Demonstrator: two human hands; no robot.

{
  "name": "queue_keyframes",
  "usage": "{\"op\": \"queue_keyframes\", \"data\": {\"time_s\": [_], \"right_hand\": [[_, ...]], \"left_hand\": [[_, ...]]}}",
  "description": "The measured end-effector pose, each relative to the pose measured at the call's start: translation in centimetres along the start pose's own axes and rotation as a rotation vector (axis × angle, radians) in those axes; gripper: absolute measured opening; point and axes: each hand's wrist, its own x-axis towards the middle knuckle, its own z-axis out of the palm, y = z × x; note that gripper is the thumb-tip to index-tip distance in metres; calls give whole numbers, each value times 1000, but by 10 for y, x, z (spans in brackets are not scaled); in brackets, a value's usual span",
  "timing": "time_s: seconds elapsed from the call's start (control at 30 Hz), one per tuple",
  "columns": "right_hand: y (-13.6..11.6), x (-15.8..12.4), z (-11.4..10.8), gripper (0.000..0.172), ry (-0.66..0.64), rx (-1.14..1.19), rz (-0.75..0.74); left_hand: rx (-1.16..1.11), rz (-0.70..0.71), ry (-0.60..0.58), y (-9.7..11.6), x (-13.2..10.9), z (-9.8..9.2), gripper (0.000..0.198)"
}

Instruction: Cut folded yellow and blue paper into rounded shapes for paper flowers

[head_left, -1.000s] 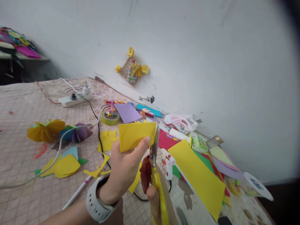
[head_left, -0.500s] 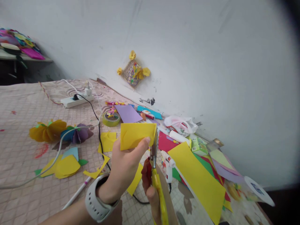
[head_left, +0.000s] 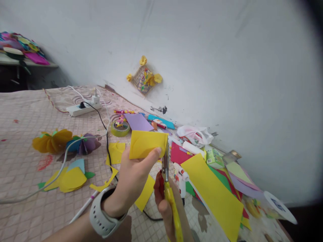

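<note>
My left hand [head_left: 132, 178], with a white watch [head_left: 102, 213] on its wrist, pinches a folded yellow paper [head_left: 147, 144] between thumb and fingers. My right hand [head_left: 164, 205] grips yellow-handled scissors [head_left: 171, 208] low in the view. Their metal blades [head_left: 165, 164] stand upright at the paper's right edge, partly hidden behind it. Loose yellow paper scraps [head_left: 116, 153] lie on the bed cover beneath my left hand.
A patterned bed cover [head_left: 22, 168] holds paper flowers [head_left: 51, 142], a tape roll [head_left: 120, 128], a power strip [head_left: 83, 109] and cables. To the right are a glue gun [head_left: 181, 178], a large yellow sheet [head_left: 212, 195] and a plastic bag [head_left: 194, 134], against a white wall.
The scissor blades have narrowed and sit further into the paper's edge. My hands and the paper have shifted only slightly, and the view has drifted a little.
</note>
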Motion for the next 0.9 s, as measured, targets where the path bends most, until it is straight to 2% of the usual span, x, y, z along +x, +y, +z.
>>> {"op": "queue_keyframes", "data": {"time_s": [0.4, 0.67, 0.9], "right_hand": [[7, 9, -5, 53, -44, 86, -8], [-7, 3, -3, 56, -36, 10, 46], [-5, 0, -4, 52, -3, -60, 45]], "left_hand": [[24, -56, -34, 2, 5, -5, 7], [2, -105, -38, 5, 6, -5, 8], [-9, -94, -43, 3, 6, -6, 7]]}}
